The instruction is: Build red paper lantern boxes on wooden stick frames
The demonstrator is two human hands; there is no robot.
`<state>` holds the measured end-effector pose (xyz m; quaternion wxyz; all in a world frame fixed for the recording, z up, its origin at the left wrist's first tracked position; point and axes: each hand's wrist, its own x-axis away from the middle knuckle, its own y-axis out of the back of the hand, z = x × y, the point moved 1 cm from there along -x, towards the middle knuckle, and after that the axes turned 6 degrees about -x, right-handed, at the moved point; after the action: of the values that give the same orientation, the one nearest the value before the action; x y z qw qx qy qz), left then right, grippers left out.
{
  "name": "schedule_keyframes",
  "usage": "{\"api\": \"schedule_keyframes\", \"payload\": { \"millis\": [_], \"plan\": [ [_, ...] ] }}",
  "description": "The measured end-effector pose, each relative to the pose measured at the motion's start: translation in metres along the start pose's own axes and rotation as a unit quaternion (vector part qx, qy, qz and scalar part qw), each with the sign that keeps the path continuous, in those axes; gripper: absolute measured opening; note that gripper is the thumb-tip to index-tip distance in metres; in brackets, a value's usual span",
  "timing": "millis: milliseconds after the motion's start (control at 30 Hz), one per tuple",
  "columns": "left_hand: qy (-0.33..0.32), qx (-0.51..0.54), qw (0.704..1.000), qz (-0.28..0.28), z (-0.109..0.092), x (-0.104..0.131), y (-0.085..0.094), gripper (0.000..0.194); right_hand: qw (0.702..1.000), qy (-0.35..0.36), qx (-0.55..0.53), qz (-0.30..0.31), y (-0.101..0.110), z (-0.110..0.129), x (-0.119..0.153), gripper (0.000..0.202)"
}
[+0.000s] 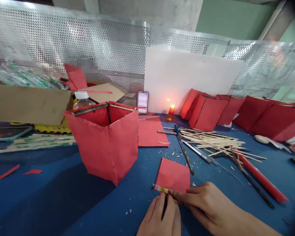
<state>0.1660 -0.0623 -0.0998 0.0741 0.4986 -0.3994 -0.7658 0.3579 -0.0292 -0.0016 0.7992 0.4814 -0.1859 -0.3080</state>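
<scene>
A small square of red paper (pixel 173 173) lies flat on the blue table in front of me. Along its near edge rests a thin blade (pixel 159 188) with a yellow-wrapped part. My right hand (pixel 208 205) is closed, its index finger pressed against the yellow part. My left hand (pixel 161 216) comes from below, fingers bent down and pressed at the paper's near edge. Both hands' fingertips meet there, partly hiding the blade and the edge. To the left stands a red paper lantern (pixel 100 147), open at the top, with thin sticks along its rim.
A lit red candle (pixel 171 113) burns behind. Right of it stand several red paper lanterns (pixel 208 111). A pile of thin sticks (pixel 211 141), a metal cutter (pixel 196 152) and a red roll (pixel 263 178) lie at right. A cardboard box (pixel 31 103) and bottle (pixel 81 100) are at left.
</scene>
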Motion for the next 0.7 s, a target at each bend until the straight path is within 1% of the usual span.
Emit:
{"api": "schedule_keyframes", "payload": {
  "millis": [67, 133, 200, 233, 300, 367, 400, 567, 700],
  "plan": [
    [-0.030, 0.001, 0.999, -0.013, 0.008, -0.009, 0.010, 0.020, 1.000, 0.004, -0.020, 0.000, 0.002, 0.000, 0.000, 0.047],
    [-0.066, 0.006, 0.998, -0.015, 0.021, -0.018, 0.023, 0.017, 1.000, 0.011, -0.028, 0.003, 0.002, -0.001, 0.000, 0.049],
    [-0.069, 0.022, 0.997, -0.009, 0.035, -0.025, 0.037, 0.016, 1.000, 0.017, -0.025, 0.005, 0.002, -0.002, 0.000, 0.051],
    [-0.059, 0.025, 0.998, -0.004, 0.041, -0.027, 0.043, 0.016, 1.000, 0.020, -0.018, 0.005, 0.001, -0.003, 0.000, 0.051],
    [-0.020, 0.010, 1.000, -0.007, 0.051, -0.029, 0.050, 0.024, 1.000, 0.023, 0.008, -0.004, 0.000, -0.003, 0.001, 0.049],
    [0.013, -0.003, 1.000, -0.018, 0.054, -0.028, 0.050, 0.030, 0.999, 0.027, 0.038, -0.024, -0.001, -0.002, 0.002, 0.048],
    [0.018, -0.004, 1.000, -0.023, 0.053, -0.027, 0.048, 0.029, 0.998, 0.028, 0.054, -0.034, -0.002, -0.001, 0.003, 0.049],
    [-0.009, 0.001, 1.000, -0.020, 0.044, -0.019, 0.034, 0.028, 0.989, 0.019, 0.140, -0.043, -0.005, 0.003, 0.009, 0.057],
    [-0.037, -0.018, 0.999, -0.026, 0.043, -0.017, 0.032, 0.033, 0.969, 0.034, 0.244, -0.025, -0.010, -0.001, 0.009, 0.061]
  ]
}}
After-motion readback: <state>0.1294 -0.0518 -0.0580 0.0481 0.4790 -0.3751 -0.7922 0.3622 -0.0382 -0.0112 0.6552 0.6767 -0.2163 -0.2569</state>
